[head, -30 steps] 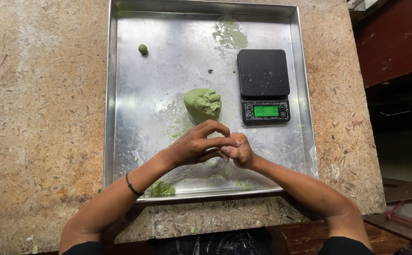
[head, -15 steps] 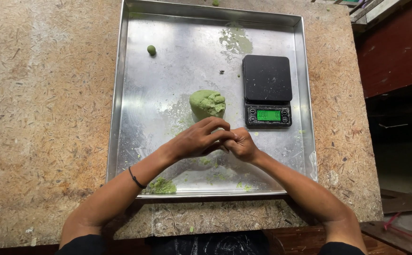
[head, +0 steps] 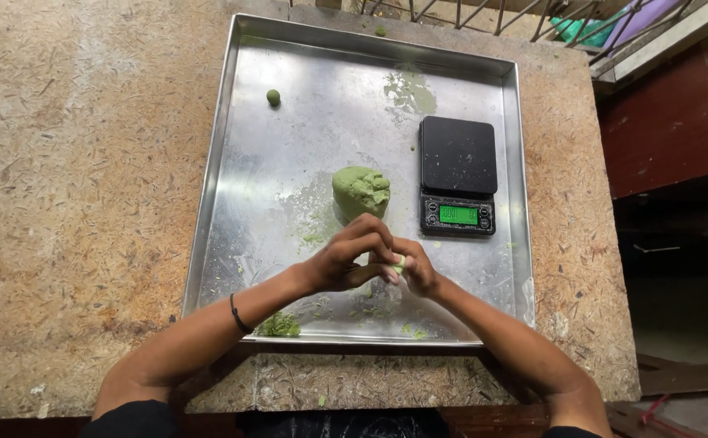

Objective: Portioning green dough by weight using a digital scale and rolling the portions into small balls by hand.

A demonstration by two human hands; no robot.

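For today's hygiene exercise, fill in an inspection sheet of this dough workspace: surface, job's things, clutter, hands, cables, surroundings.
Surface: chipboard table carrying a metal tray smeared with green residue.
Job's things: green dough lump mid-tray; small green piece between both hands; black digital scale with lit display, pan bare.
Clutter: small dough ball far left in the tray; dough scrap at near rim; crumbs.
Hands: left hand and right hand meet over the tray, fingers closed on the piece.
Cables: nothing seen.
Surroundings: metal railing beyond the table; dark red wall at right.
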